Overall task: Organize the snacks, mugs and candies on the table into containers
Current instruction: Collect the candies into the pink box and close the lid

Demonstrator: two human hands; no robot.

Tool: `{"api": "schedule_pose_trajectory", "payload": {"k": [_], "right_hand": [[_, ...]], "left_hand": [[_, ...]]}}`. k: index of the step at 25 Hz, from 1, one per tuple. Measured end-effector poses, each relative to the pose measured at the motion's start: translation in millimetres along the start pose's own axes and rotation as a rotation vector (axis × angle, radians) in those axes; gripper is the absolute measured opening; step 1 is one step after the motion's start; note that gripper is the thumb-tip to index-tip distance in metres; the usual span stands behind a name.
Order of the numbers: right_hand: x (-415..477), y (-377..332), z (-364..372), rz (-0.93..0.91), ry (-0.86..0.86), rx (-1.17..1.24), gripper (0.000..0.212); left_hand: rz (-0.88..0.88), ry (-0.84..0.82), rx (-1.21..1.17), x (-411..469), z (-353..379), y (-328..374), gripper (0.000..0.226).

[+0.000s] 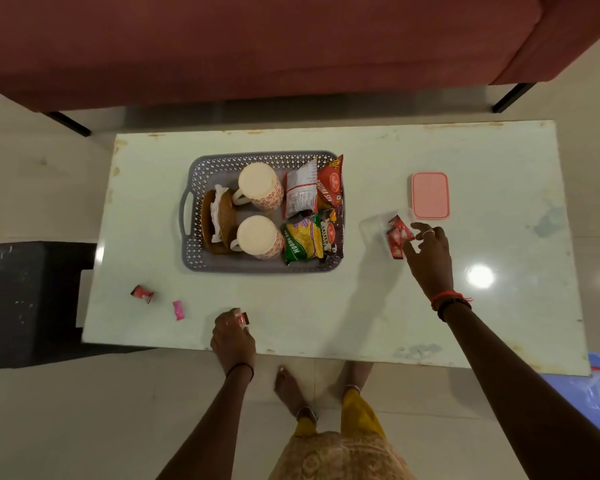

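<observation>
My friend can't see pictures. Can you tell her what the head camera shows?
A person stands at a pale table, the left hand pinching a red candy and the right hand reaching red candies beside a pink lidded box. A grey basket holds two mugs and snack packets; two more candies lie loose.

Counts of things on the table [465,306]

One grey basket [201,258] is seen, in which two mugs [258,183] and four snack packets [300,194] are counted, beside brown biscuit-like pieces [222,220] whose number cannot be told. One pink lidded box [430,195] is counted. About three red candies [397,237] are clustered together, and three more candies [142,293] are seen apart: two red, one pink
</observation>
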State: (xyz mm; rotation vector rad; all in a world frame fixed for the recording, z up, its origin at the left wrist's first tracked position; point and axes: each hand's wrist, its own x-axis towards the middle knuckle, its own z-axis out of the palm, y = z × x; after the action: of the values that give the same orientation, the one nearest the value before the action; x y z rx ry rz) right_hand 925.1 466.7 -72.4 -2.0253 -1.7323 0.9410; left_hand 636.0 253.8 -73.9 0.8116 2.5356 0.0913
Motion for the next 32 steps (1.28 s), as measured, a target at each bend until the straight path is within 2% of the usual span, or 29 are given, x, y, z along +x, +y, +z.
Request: {"api": "schedule_pose_trajectory", "payload": {"k": [6,11,15,18,21,26,29,32], "right_hand": [[-5,0,-4,-0.023,0.037,0.029,0.025],[-9,-2,-8,0.032,0.059,0.098,0.021],[-13,-4,-11,0.096,0.080,0.152,0.023],[-13,-4,-17,0.118,0.109,0.195,0.023],[-11,0,-25,0.140,0.135,0.229,0.023],[-10,11,-37,0.161,0.149,0.251,0.023],[-8,14,-41,0.162,0.136,0.254,0.023],[-10,12,-46,0.168,0.122,0.252,0.023]], "left_hand": [[0.090,-0.100,0.088,26,0,-10,0.025],[0.272,-0.104,-0.074,10,-4,17,0.022],[0.385,-0.178,-0.239,-37,9,64,0.021],[0.572,-0.273,-0.268,-65,23,122,0.023],[0.718,-0.287,-0.283,-64,26,194,0.025],[0.831,-0.178,-0.115,-37,30,272,0.035],[0.824,-0.204,0.008,-28,39,287,0.042],[0.801,-0.233,0.002,-31,41,283,0.048]]}}
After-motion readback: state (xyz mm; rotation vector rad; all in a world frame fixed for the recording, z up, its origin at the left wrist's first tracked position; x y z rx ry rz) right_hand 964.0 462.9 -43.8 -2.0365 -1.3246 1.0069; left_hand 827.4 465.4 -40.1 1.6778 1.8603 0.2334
